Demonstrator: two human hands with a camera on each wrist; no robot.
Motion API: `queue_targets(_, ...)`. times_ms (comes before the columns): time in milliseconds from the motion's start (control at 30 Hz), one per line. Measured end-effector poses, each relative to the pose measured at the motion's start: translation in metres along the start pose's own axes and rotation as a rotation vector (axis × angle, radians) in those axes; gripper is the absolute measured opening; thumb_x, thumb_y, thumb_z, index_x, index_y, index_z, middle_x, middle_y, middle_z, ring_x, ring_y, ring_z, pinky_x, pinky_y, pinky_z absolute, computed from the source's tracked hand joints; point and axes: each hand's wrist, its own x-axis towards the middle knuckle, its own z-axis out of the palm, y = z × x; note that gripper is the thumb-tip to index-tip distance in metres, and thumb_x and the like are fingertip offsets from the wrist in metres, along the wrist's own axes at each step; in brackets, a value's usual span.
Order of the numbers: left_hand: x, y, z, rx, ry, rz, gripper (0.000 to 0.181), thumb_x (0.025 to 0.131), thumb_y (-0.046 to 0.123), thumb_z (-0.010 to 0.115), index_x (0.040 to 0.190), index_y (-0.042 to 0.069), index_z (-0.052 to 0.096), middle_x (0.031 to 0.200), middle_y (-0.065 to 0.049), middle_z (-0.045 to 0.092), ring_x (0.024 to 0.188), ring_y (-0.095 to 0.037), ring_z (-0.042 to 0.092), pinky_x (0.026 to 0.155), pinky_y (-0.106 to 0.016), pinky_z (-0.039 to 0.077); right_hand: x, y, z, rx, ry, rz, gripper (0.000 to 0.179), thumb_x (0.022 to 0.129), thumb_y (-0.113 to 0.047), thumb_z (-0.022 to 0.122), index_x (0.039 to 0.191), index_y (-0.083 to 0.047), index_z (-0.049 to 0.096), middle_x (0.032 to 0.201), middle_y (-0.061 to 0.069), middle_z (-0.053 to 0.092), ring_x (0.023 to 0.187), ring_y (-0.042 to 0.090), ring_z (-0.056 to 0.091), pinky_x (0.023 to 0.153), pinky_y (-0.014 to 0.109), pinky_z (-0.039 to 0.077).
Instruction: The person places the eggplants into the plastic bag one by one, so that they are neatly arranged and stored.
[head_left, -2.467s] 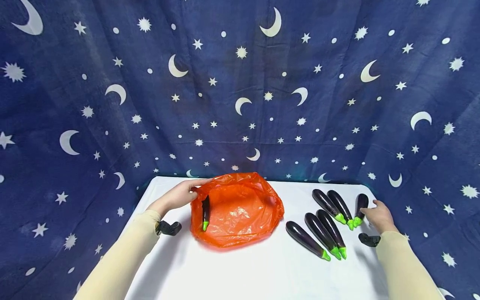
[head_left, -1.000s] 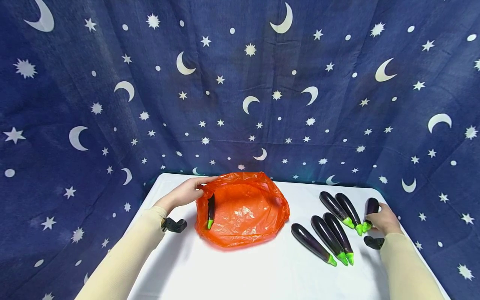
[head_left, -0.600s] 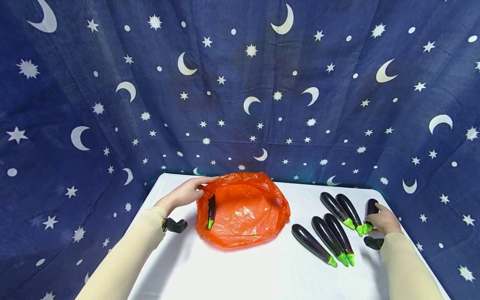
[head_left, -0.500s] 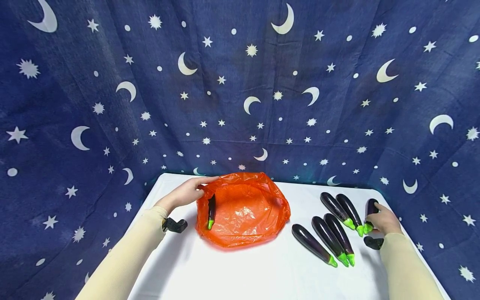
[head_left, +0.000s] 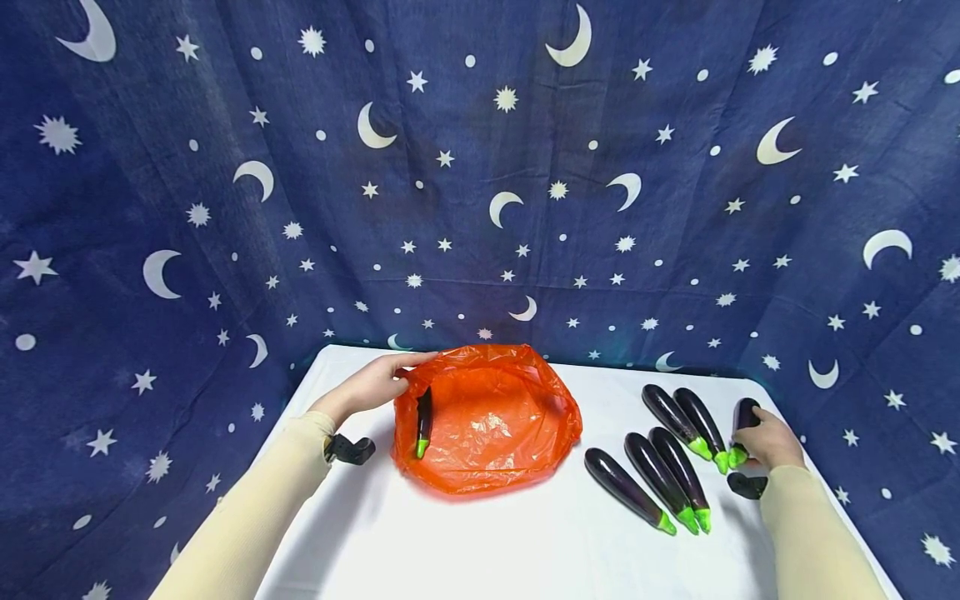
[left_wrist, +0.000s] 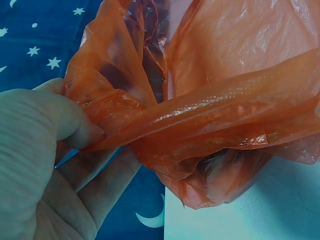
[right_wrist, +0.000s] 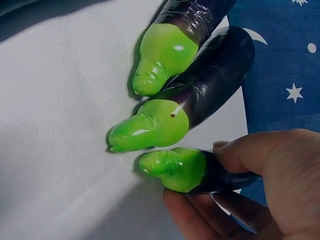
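At the far left of the table, my left hand (head_left: 367,389) pinches the rim of an orange-red plastic bag (head_left: 491,433) between thumb and fingers. The bag's mouth gapes toward me, and one dark eggplant (head_left: 424,417) with a green stem end shows at its left side. On the right, my right hand (head_left: 772,439) grips the rightmost eggplant (head_left: 746,414), thumb on one side and fingers on the other. In the right wrist view that eggplant's green cap (right_wrist: 187,170) points away from the palm, close over the white cloth; its far end is hidden by the hand.
Two eggplants (head_left: 696,421) lie just left of the gripped one. Nearer me is a row of three more eggplants (head_left: 626,490), between the bag and my right arm. A white cloth covers the table (head_left: 480,550); a blue star-and-moon curtain (head_left: 480,208) stands behind and at both sides.
My right hand has closed round the rightmost eggplant, having been at its right side 2.5 s ago. The whole view shifted slightly; the left hand keeps its hold on the bag.
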Motion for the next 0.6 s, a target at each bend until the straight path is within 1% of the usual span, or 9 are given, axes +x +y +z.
queue_targets(167,0.002,0.002,0.002,0.024,0.005,0.029,0.070,0.088,-0.010,0.046,0.151,0.019,0.054,0.145,-0.008,0.058,0.112,-0.026,0.062,0.098,-0.045,0.048,-0.004,0.009,0.001,0.019,0.076,0.006,0.086,0.087,-0.013,0.059,0.155,0.014,0.013,0.132,0.050,0.036,0.087,0.044,0.065,0.067,0.041,0.058)
queue_targets(267,0.002,0.002,0.002,0.037,0.004,0.035,0.070,0.088,-0.010,0.046,0.152,0.019,0.053,0.145,-0.007,0.058,0.112,-0.025,0.062,0.097,-0.043,0.049,-0.007,0.011,0.000,0.071,0.133,0.045,0.085,0.088,-0.013,0.057,0.157,0.010,0.012,0.137,0.049,0.034,0.090,0.046,0.065,0.066,0.042,0.059)
queue_targets(333,0.001,0.002,0.001,0.036,0.002,0.018,0.071,0.088,-0.010,0.046,0.152,0.021,0.053,0.146,-0.005,0.057,0.111,-0.024,0.063,0.096,-0.041,0.049,-0.009,0.009,-0.003,0.123,0.165,0.067,0.085,0.090,-0.013,0.056,0.159,0.007,0.010,0.142,0.048,0.031,0.098,0.051,0.063,0.070,0.045,0.060)
queue_targets(400,0.001,0.003,0.001,0.039,0.002,0.009,0.072,0.088,-0.009,0.046,0.152,0.023,0.053,0.146,-0.004,0.057,0.110,-0.023,0.062,0.096,-0.040,0.050,-0.011,0.005,-0.008,0.181,0.199,0.075,0.085,0.092,-0.014,0.056,0.160,0.004,0.008,0.148,0.046,0.028,0.110,0.053,0.057,0.082,0.051,0.057)
queue_targets(433,0.000,0.003,0.000,0.044,0.004,0.012,0.072,0.088,-0.009,0.046,0.152,0.022,0.053,0.146,-0.004,0.057,0.110,-0.023,0.062,0.095,-0.040,0.050,-0.012,0.003,-0.010,0.214,0.213,0.063,0.085,0.093,-0.014,0.056,0.161,0.003,0.008,0.148,0.045,0.029,0.110,0.052,0.057,0.084,0.052,0.056)
queue_targets(467,0.000,0.003,0.000,0.044,0.005,0.007,0.072,0.088,-0.009,0.046,0.152,0.023,0.053,0.145,-0.004,0.058,0.109,-0.023,0.062,0.094,-0.039,0.049,-0.013,0.000,-0.012,0.249,0.222,0.046,0.085,0.094,-0.015,0.057,0.161,0.002,0.007,0.149,0.044,0.029,0.108,0.049,0.058,0.086,0.053,0.056)
queue_targets(500,-0.001,0.003,-0.001,0.044,0.007,0.001,0.073,0.088,-0.009,0.046,0.151,0.024,0.054,0.145,-0.003,0.058,0.109,-0.023,0.062,0.094,-0.039,0.049,-0.013,-0.002,-0.013,0.284,0.227,0.022,0.085,0.095,-0.015,0.057,0.162,0.001,0.007,0.149,0.043,0.031,0.101,0.042,0.062,0.086,0.052,0.056)
queue_targets(567,-0.001,0.002,-0.002,0.047,0.007,-0.003,0.073,0.088,-0.009,0.046,0.152,0.025,0.053,0.146,-0.004,0.057,0.110,-0.024,0.062,0.094,-0.039,0.050,-0.015,-0.008,-0.015,0.374,0.220,-0.027,0.084,0.098,-0.016,0.057,0.163,-0.002,0.005,0.151,0.042,0.031,0.088,0.021,0.064,0.082,0.045,0.059)
queue_targets(600,-0.002,0.002,-0.002,0.045,0.004,-0.010,0.073,0.088,-0.009,0.045,0.152,0.025,0.053,0.147,-0.004,0.056,0.109,-0.024,0.062,0.093,-0.040,0.050,-0.016,-0.012,-0.015,0.425,0.208,-0.055,0.084,0.099,-0.015,0.057,0.163,-0.003,0.003,0.151,0.042,0.031,0.080,0.011,0.063,0.076,0.040,0.060)
